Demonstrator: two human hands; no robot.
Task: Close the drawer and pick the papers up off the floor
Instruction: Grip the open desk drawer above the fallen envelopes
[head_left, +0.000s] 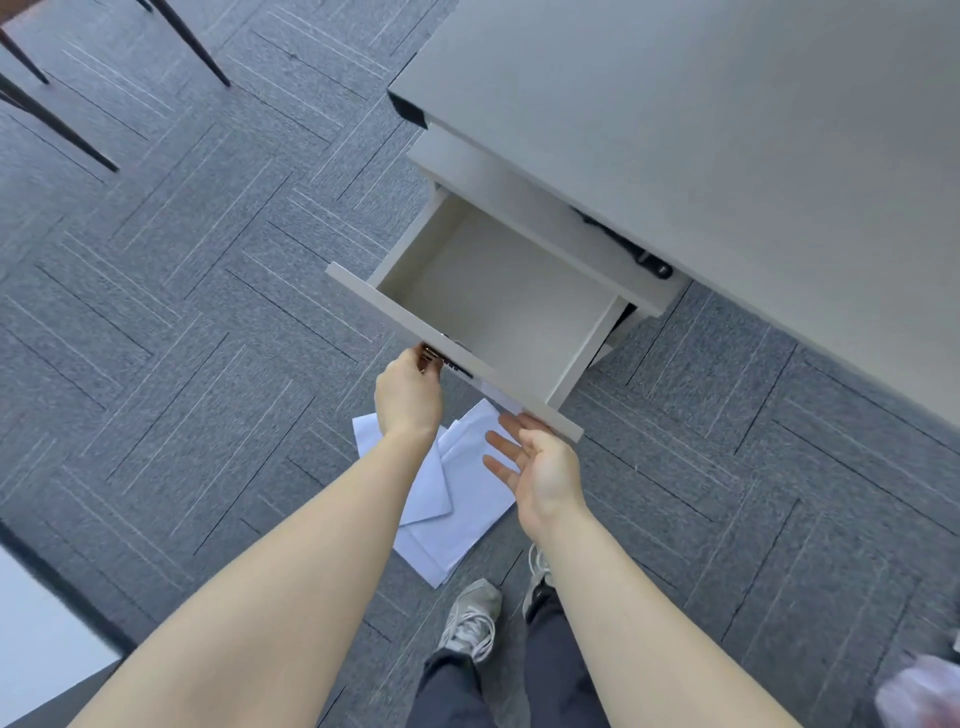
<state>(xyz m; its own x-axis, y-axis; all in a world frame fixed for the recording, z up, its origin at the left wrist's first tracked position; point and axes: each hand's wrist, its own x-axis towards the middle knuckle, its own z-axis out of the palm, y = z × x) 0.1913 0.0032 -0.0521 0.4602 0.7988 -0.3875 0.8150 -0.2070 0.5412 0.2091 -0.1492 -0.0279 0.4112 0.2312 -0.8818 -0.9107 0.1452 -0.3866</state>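
A pale grey drawer (519, 306) stands pulled far out of the cabinet under the desk, and it is empty inside. My left hand (408, 395) rests against the drawer's front panel (395, 312) near its middle, fingers curled by a small metal lock. My right hand (540, 467) is open, fingers spread, with the fingertips touching the right end of the same panel. Several white papers (452, 514) lie overlapping on the carpet just below the drawer front, partly hidden by both hands.
The grey desk top (727, 130) fills the upper right. Dark chair legs (62, 124) stand at the upper left. My feet in grey sneakers (472, 618) are on the carpet just behind the papers. A white surface (36, 654) sits at the lower left.
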